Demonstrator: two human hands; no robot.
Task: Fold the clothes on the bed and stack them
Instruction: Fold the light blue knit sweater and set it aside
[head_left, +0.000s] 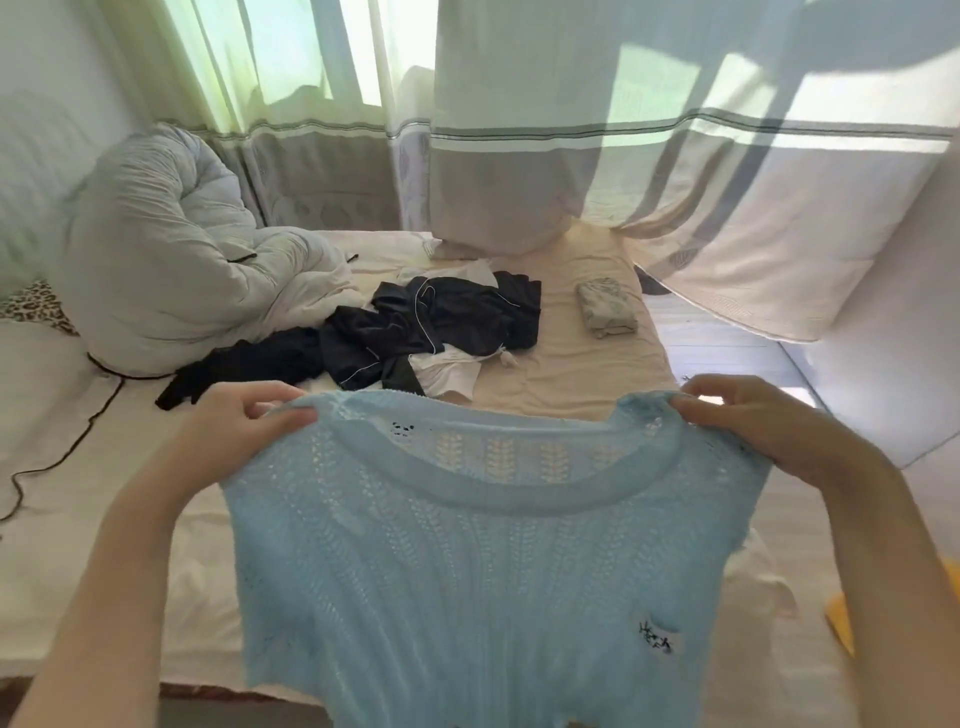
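A person is holding up a light blue knitted top (467, 561) in front of the bed (582, 374). The left hand (244, 421) is pinching the left shoulder of the top, and the right hand (769, 431) is pinching the right shoulder — the cloth is hanging down flat between them. Farther on the bed, a pile of dark clothes (415, 327) with some white pieces is lying unfolded. To the right of the pile, a small folded patterned cloth (607, 306) is lying apart. At the far left a grey quilt (171, 249) is sitting bunched, and a black cable (67, 447) is running across the sheet near it.
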